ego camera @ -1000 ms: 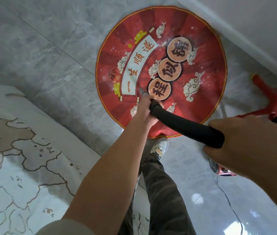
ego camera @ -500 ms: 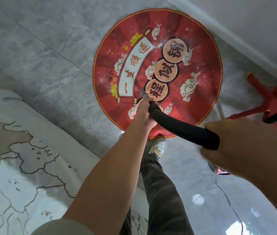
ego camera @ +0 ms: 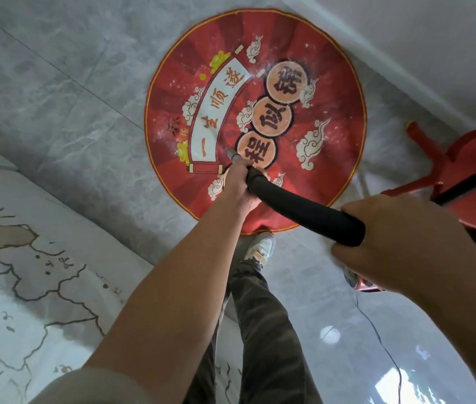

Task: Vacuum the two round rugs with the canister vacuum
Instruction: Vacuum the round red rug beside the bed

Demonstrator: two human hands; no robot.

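Note:
A round red rug (ego camera: 327,91) with white clouds, a scroll and orange medallions lies on the grey tiled floor ahead of me, dusted with white specks. My left hand (ego camera: 238,185) grips the front end of the black vacuum hose (ego camera: 298,207), just behind the grey nozzle tip (ego camera: 231,154), which points at the rug near the scroll. My right hand (ego camera: 406,243) grips the hose farther back, close to the camera. The red canister vacuum (ego camera: 464,182) shows at the right edge. A second round rug is not in view.
A large pale rug with a map-like brown outline pattern (ego camera: 27,272) covers the floor at the left. A white wall and baseboard (ego camera: 406,68) run behind the red rug. My leg and white shoe (ego camera: 261,246) stand at the rug's near edge. A thin black cord (ego camera: 382,339) trails at right.
The nozzle and my left hand have slid slightly left and toward the near edge of the red rug, close to the scroll's lower end. Both hands keep their hold on the hose.

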